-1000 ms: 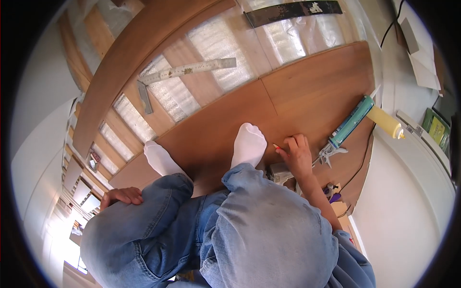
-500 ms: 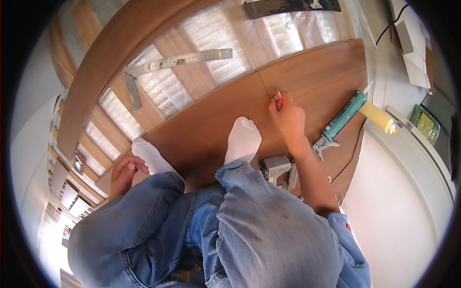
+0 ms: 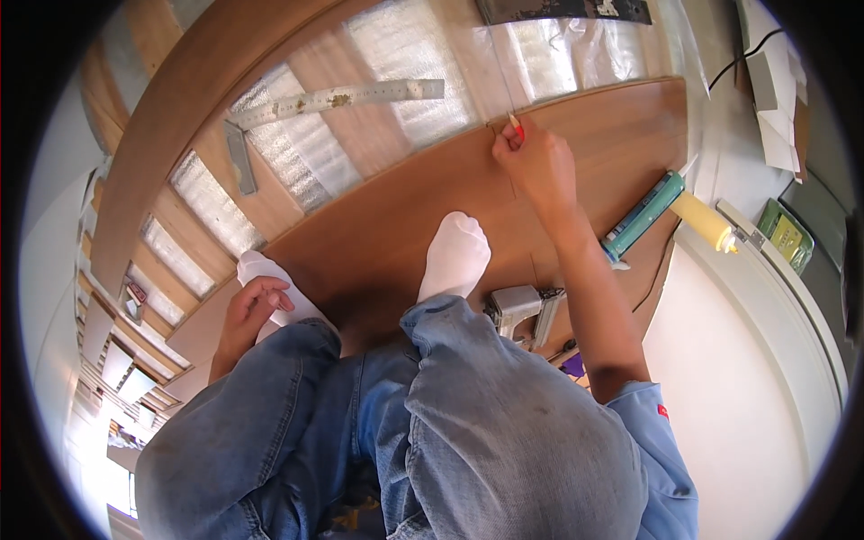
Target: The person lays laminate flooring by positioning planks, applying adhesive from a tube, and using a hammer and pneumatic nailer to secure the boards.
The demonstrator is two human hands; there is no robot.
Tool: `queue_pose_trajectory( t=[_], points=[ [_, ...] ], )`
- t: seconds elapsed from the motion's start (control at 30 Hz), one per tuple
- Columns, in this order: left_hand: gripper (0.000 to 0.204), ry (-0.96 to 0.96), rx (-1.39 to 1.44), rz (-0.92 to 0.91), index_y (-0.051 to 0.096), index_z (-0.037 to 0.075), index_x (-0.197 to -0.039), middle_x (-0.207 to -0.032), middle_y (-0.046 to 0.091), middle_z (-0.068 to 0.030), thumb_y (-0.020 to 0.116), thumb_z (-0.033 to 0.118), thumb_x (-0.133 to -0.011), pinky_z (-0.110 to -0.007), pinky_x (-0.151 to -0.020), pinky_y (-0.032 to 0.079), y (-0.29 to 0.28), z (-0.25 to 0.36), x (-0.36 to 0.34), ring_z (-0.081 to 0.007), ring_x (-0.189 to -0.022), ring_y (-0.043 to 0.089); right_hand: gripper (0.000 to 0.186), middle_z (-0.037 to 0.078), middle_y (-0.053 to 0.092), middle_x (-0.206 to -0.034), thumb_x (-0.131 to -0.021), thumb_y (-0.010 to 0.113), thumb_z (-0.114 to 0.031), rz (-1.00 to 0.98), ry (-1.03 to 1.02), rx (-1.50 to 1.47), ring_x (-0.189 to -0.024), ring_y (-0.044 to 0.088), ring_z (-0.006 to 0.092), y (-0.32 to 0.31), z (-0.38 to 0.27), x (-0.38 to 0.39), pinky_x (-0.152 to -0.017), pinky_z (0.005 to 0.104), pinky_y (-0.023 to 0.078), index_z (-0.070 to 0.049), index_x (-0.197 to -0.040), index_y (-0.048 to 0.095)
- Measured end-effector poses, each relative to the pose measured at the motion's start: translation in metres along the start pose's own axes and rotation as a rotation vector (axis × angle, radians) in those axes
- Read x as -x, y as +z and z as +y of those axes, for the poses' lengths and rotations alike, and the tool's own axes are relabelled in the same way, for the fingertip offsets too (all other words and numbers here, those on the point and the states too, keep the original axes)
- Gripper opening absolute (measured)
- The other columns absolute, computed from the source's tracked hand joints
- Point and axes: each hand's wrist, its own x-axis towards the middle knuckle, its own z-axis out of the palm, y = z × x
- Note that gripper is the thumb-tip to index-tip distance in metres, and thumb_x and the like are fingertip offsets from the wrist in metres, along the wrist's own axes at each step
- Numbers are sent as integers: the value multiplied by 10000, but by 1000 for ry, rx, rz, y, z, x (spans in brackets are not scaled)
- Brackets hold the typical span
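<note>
My right hand (image 3: 540, 166) grips a red pencil (image 3: 519, 132), its tip pointing up at the far edge of the brown floorboard (image 3: 378, 216). A faint dark line runs across the board beneath that hand. My left hand (image 3: 254, 310) hovers by my left knee and white-socked foot, its fingers loosely bent and apart, with nothing visible in them. Beyond the board, a worn metal square (image 3: 346, 96) lies across the wooden battens (image 3: 342, 67) and silvery sheeting (image 3: 405, 54).
Right of my forearm lie a green sealant tube in a caulking gun (image 3: 643, 216) and a yellow bottle (image 3: 702, 220). A grey nail gun (image 3: 517, 308) rests by my right knee. A long brown board (image 3: 166, 148) spans the left. A dark strip (image 3: 567, 11) lies at the far end.
My right hand has slid the pencil away from me, from the board's middle to its far edge. My left hand has risen slightly and shifted right.
</note>
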Motion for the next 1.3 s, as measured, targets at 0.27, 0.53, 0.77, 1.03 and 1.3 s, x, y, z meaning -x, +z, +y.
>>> queue_pose_trajectory(
  t=[0.27, 0.53, 0.77, 1.03, 1.3],
  points=[
    [311, -25, -43, 45, 644, 4, -1225, -931, 698, -92, 581, 255, -1052, -317, -852, 505, -10, -27, -3, -160, -895, 641, 253, 199, 696, -775, -947, 648, -293, 147, 149, -249, -742, 694, 415, -20, 13, 16, -642, 473, 536, -48, -888, 669],
    [276, -19, 10, 65, 623, -3, -1181, -874, 671, -106, 575, 237, -1052, -307, -755, 537, -4, -19, -16, -176, -791, 643, 266, 178, 678, -716, -988, 606, -266, 671, 689, -390, -656, 679, 325, -53, 214, 152, -628, 410, 517, -24, -985, 714],
    [276, -128, -62, 22, 590, -1, -1208, -901, 680, -142, 558, 221, -1048, -307, -734, 563, -12, -8, -24, -200, -760, 667, 330, 79, 642, -700, -962, 677, -287, 495, 935, -303, -657, 633, 189, -42, 306, 199, -632, 335, 497, 42, -936, 660],
    [309, -161, -155, 38, 592, -13, -1223, -906, 693, -144, 567, 247, -1059, -307, -735, 568, -11, -11, -27, -188, -749, 680, 616, 109, 669, -1211, -891, 829, -280, 897, 606, -491, -1085, 621, 190, -93, 351, 112, -983, 328, 469, 45, -1338, 557],
    [284, -55, 0, -5, 576, -42, -1268, -943, 695, -152, 511, 150, -1069, -298, -720, 555, -21, -31, -23, -186, -770, 675, 461, 109, 667, -1166, -908, 802, -190, 895, 431, -893, -1053, 654, 210, -146, 327, 57, -943, 356, 532, 30, -1260, 601]
  ],
)
